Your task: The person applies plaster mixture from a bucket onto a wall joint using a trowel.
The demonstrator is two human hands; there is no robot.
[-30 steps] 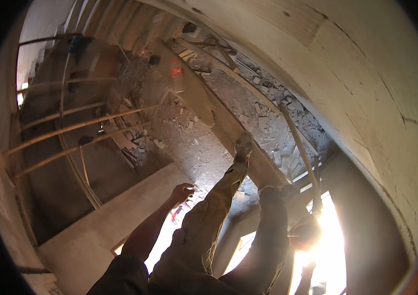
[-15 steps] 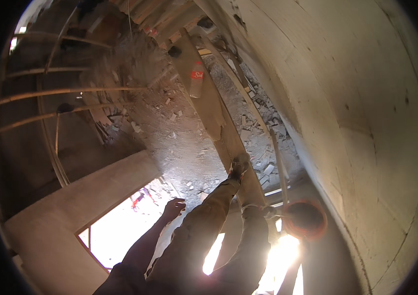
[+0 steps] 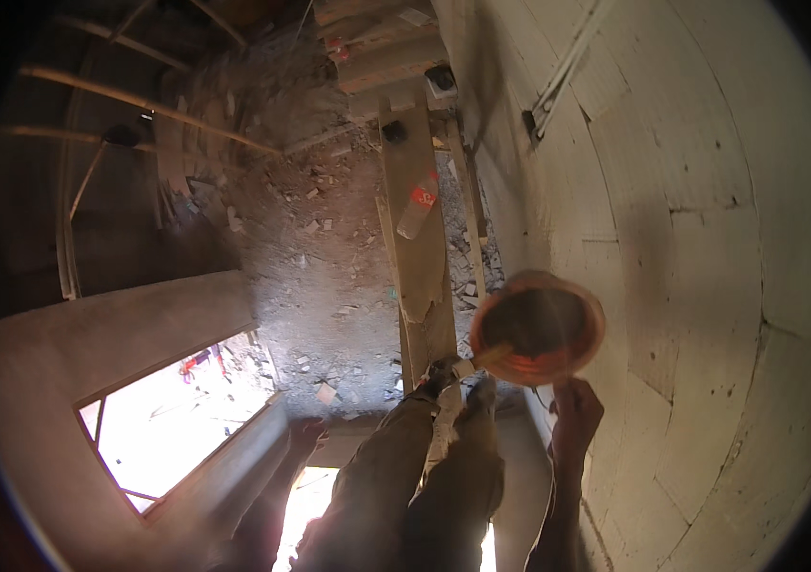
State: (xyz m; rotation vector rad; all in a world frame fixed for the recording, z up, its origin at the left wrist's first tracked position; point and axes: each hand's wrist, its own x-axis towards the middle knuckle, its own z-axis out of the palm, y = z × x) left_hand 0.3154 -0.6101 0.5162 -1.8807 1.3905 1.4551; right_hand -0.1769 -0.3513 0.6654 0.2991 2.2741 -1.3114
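Note:
My right hand is closed at the near edge of an orange-red bucket, which is held up beside the wall. Dark contents show inside it. A yellowish handle with a pale end sticks out over the bucket's left rim; the tool it belongs to is hidden. My left hand hangs low on the left, slightly blurred, its fingers loosely apart and nothing visible in them. Under my feet lies a long wooden plank.
A clear plastic bottle with a red label and a dark lump lie along the plank. Rubble covers the ground below. A pale block wall rises on the right. Poles cross at the left, above a bright window opening.
The bucket has swung up and forward with my right hand, which has come into view. My view has turned, and the plank appears straighter. My left hand is lower and further left.

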